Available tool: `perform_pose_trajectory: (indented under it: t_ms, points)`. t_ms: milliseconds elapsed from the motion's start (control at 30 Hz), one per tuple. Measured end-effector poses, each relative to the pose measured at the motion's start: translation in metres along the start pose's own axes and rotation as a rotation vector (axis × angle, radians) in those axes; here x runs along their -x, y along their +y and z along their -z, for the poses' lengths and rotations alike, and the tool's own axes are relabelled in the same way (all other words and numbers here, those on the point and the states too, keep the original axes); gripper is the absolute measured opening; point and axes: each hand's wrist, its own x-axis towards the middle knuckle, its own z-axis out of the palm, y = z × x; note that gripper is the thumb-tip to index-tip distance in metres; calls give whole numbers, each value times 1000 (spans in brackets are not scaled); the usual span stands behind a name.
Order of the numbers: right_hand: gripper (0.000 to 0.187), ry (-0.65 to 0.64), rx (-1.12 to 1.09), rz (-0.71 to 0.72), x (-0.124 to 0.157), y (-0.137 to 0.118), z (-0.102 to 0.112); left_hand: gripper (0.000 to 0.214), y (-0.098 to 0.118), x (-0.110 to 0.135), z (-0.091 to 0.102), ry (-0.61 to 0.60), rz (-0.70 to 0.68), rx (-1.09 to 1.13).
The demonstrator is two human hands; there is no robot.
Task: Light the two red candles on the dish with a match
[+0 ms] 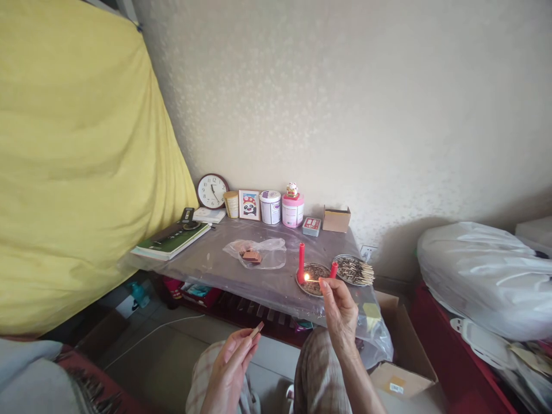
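Observation:
My right hand (342, 310) pinches a burning match (314, 280) between thumb and fingertips above the table's front right. Its flame glows beside the base of a tall red candle (301, 257), upright on a round plate (318, 294). A shorter red candle (334, 268) stands at that plate's right side, partly behind my fingers. In my left hand (232, 357), held low over my lap, is a small matchbox (257, 329) seen edge-on. Several matches (366, 274), many with dark ends, lie on a second plate (345, 280) to the right.
On the plastic-covered table (207, 259), a clear bag (273, 256) holds several small brown boxes (252, 257). Along the wall stand a clock (213, 191), a panda picture (249, 205), tubs (271, 207) and a cardboard box (337, 219). Books (172, 241) lie left; an open carton (407, 345) sits right.

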Motion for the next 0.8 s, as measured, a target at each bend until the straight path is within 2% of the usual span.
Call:
perform_pose_trajectory:
  t_ms: [267, 533, 800]
  points:
    - [33, 3, -168, -140, -2, -14, -3, 38, 0, -1, 0, 22, 1, -25]
    - [32, -15, -387, -263, -8, -15, -2, 40, 2, 0, 1, 29, 10, -15]
    - [35, -53, -459, -320, -22, -16, -4, 36, 0, 2, 3, 17, 10, -6]
